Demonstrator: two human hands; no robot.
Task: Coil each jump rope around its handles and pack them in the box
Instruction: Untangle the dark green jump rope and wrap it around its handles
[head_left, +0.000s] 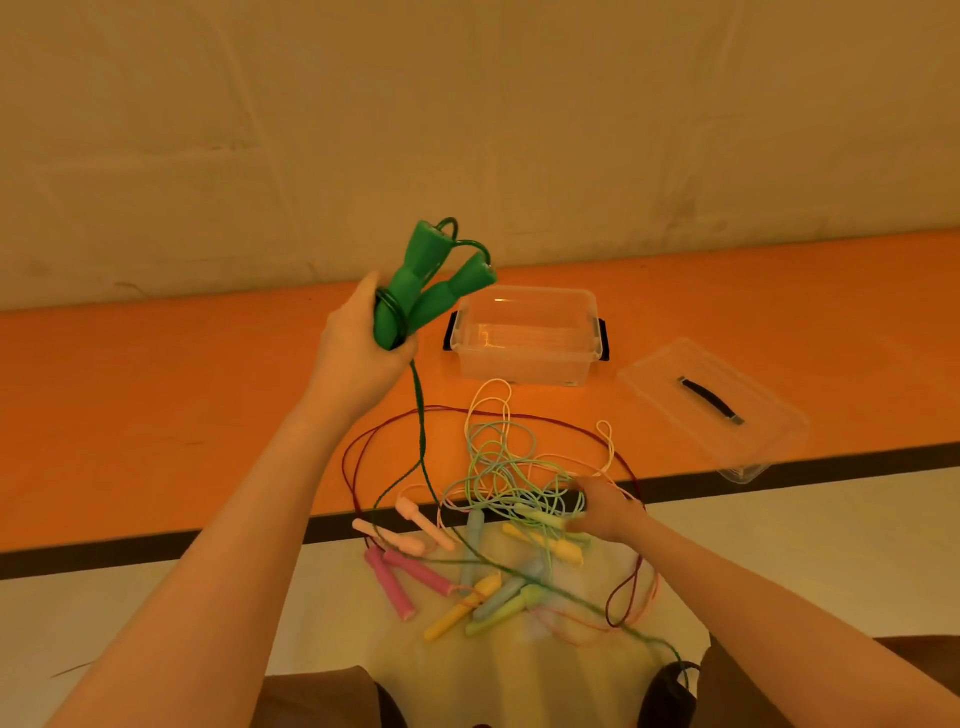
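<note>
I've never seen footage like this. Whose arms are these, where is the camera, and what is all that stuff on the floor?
There is no machine here: these are a person's two bare arms, filmed by one wide-angle camera worn on the head, looking forward and down.

The left hand is raised and grips the two handles of a green jump rope; a few turns of cord already circle the handles, and the rest trails down to the floor. The right hand reaches low into a tangled pile of pastel jump ropes, with pink, yellow, blue and pale green handles; whether it holds anything is unclear.

Beyond the pile, on an orange strip of floor, stands a clear plastic box, open, with nothing visible inside. Its clear lid lies to the right.
</note>
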